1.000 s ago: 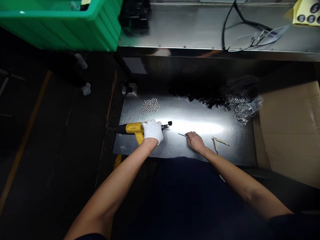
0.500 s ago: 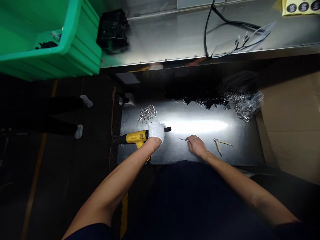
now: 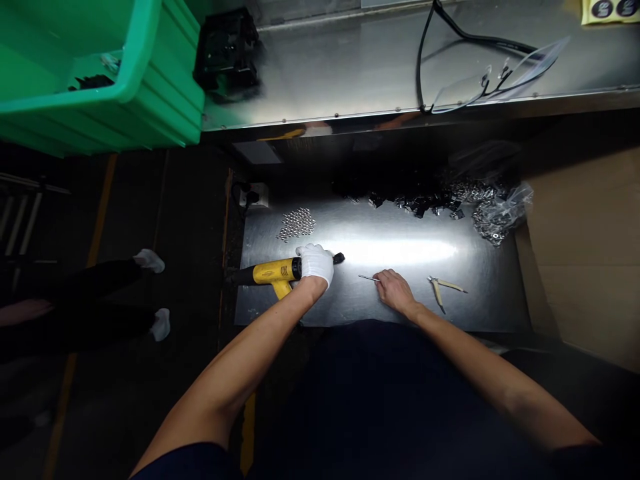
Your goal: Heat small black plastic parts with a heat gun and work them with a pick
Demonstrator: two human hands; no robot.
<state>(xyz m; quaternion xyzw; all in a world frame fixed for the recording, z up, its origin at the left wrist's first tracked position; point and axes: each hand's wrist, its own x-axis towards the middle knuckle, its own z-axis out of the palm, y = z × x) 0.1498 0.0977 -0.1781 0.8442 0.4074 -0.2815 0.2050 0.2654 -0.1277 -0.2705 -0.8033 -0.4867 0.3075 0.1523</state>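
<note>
My left hand, in a white glove, is wrapped round the front part of a yellow and black power tool lying on the metal table. A dark tip pokes out past the glove on the right. My bare right hand rests on the table with its fingers closed on a thin metal rod, which points left. Pliers with pale handles lie spread to the right of that hand. Behind the tool is a patch of small shiny metal parts.
Black metal pieces and bagged metal parts line the table's back. Cardboard stands at the right. Above are a metal shelf, safety glasses and a green bin. A person's legs are at the left.
The person at the left has moved down in the picture, and a hand now shows there. The view has shifted slightly. Both my hands keep their holds.
</note>
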